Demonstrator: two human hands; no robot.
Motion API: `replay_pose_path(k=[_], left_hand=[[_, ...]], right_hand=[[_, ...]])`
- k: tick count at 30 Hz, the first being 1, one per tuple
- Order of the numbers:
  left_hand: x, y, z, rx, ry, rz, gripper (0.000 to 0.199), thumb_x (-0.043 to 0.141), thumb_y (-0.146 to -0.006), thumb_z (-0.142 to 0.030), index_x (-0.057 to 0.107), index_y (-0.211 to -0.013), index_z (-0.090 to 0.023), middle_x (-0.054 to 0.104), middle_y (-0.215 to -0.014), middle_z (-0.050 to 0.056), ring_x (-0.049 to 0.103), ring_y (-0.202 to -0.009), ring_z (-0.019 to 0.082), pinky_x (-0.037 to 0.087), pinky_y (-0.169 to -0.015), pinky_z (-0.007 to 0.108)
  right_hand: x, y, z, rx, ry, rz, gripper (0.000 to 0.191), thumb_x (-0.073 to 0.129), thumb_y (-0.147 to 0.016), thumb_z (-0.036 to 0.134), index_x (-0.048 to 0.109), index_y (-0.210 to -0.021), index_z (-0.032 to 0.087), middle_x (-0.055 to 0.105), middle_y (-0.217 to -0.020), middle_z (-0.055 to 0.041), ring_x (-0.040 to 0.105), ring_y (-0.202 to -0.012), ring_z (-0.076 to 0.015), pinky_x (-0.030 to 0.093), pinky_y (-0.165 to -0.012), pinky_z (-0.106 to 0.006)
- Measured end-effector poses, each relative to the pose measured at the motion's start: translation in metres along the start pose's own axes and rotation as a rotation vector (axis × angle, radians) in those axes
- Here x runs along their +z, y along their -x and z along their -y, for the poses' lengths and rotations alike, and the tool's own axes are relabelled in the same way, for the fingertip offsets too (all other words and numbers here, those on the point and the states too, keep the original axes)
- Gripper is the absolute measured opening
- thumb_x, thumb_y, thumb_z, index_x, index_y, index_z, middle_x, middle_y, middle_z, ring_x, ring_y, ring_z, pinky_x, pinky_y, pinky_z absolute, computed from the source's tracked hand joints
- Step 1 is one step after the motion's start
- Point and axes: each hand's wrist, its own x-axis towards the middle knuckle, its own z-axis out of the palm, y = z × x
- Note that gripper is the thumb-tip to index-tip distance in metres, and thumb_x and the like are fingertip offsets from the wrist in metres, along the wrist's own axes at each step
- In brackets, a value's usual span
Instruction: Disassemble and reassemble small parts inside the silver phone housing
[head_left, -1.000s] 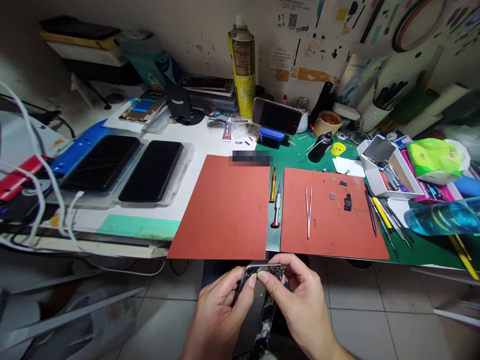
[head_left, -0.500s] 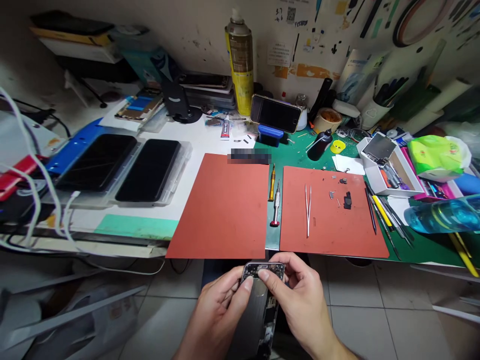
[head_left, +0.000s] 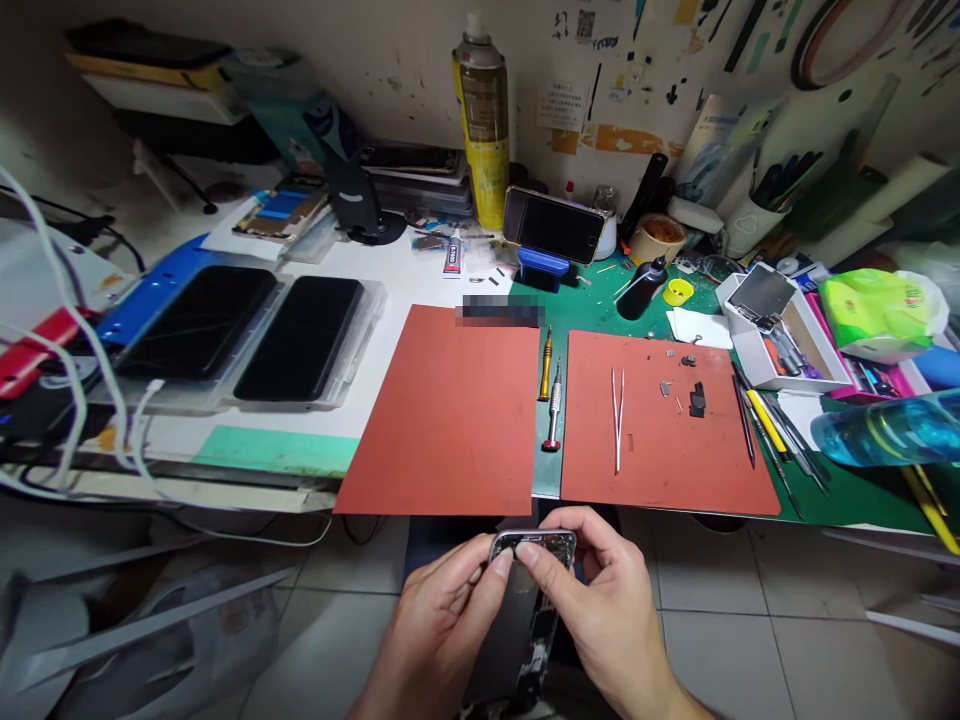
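An opened phone body (head_left: 506,640) with its inner parts bare is held upright below the table's front edge. My left hand (head_left: 450,610) grips its upper left side, the thumb resting on the inner parts near the top end. My right hand (head_left: 600,600) holds the upper right corner, its thumb pressing inside close to the left thumb. Both hands' fingertips behind the phone are partly hidden. Above them lies a bare red mat (head_left: 450,410). On the right red mat (head_left: 585,440) are tweezers (head_left: 617,420), a black part (head_left: 697,400) and several tiny pieces.
Two screwdrivers, one gold (head_left: 546,365) and one silver (head_left: 553,410), lie between the mats. Two dark phones (head_left: 300,340) rest at the left. A phone (head_left: 551,228) leans on a blue stand. Thin tools, a blue bottle (head_left: 885,430) and a white box (head_left: 814,350) are at the right.
The phone body's top end has tilted and shifted slightly right in my hands. Both thumbs have moved a little over it, with the grip kept.
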Motion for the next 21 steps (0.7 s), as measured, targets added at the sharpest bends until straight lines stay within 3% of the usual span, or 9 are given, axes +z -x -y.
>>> replay_pose_path(k=[21], left_hand=[[0.001, -0.002, -0.01, -0.027, -0.001, -0.018, 0.034, 0.066, -0.096, -0.05, 0.085, -0.098, -0.022, 0.083, -0.087, 0.005, 0.076, -0.076, 0.021, 0.064, -0.073, 0.023]], right_hand=[[-0.002, 0.003, -0.004, -0.087, 0.12, -0.006, 0.025, 0.08, -0.09, 0.046, 0.078, -0.095, 0.022, 0.075, -0.081, -0.002, 0.063, -0.07, -0.0164, 0.051, -0.066, -0.026]])
